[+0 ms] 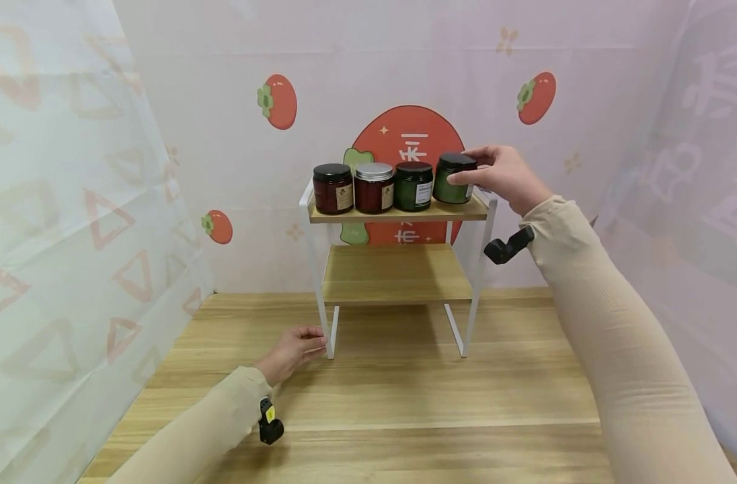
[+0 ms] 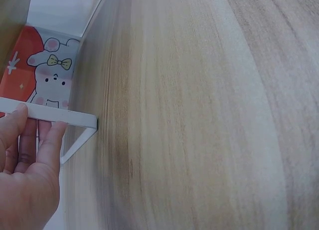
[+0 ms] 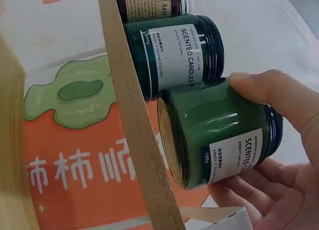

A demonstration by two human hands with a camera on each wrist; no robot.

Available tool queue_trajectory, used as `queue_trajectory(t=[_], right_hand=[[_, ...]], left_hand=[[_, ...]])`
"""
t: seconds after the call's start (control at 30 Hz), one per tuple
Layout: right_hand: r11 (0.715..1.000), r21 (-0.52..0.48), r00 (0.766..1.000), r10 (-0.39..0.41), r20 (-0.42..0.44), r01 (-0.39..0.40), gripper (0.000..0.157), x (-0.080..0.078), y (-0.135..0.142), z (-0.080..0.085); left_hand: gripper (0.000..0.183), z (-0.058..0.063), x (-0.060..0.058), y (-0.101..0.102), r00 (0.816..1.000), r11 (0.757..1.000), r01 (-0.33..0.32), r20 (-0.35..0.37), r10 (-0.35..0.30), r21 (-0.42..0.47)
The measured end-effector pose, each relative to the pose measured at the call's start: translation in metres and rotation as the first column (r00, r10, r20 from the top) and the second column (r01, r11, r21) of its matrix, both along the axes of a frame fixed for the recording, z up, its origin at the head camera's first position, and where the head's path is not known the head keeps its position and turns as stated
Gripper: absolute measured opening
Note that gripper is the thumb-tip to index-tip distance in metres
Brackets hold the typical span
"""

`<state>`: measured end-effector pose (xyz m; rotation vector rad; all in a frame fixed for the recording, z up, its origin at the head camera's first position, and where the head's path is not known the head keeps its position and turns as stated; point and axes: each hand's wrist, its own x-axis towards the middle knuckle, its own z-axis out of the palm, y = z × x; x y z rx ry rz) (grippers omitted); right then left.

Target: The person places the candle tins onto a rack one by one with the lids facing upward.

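My right hand grips a green scented candle jar with a black lid, thumb on one side and fingers on the other. The jar is slightly tilted at the right end of the top board; whether its base touches the wood, I cannot tell. Beside it stand a second green candle jar, a dark red jar with a silver lid and a dark red jar with a black lid. Low on the left, my left hand pinches the white leg of the two-tier shelf between thumb and fingers.
The shelf's lower board is wooden, with white metal side frames. It stands on a wood-grain table. Behind hangs a pale cloth printed with persimmons, and more cloth hangs at both sides.
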<state>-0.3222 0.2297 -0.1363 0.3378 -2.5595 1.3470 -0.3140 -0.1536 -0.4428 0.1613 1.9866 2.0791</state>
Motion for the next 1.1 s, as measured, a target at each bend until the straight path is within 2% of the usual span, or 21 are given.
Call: queue_trajectory(t=[0.73, 1.1], right_hand=[[0.998, 0.059, 0.999, 0.007, 0.046, -0.009, 0.068, -0.0030, -0.0027, -0.0003], [0.998, 0.067, 0.999, 0.012, 0.046, -0.015, 0.067, -0.0055, -0.0028, -0.0003]], left_hand=[[0.017, -0.0017, -0.0008, 0.0000, 1.000, 1.000, 0.010, -0.013, -0.010, 0.004], [0.014, -0.0006, 0.0000, -0.0023, 0.999, 0.999, 0.041, -0.025, -0.041, -0.008]])
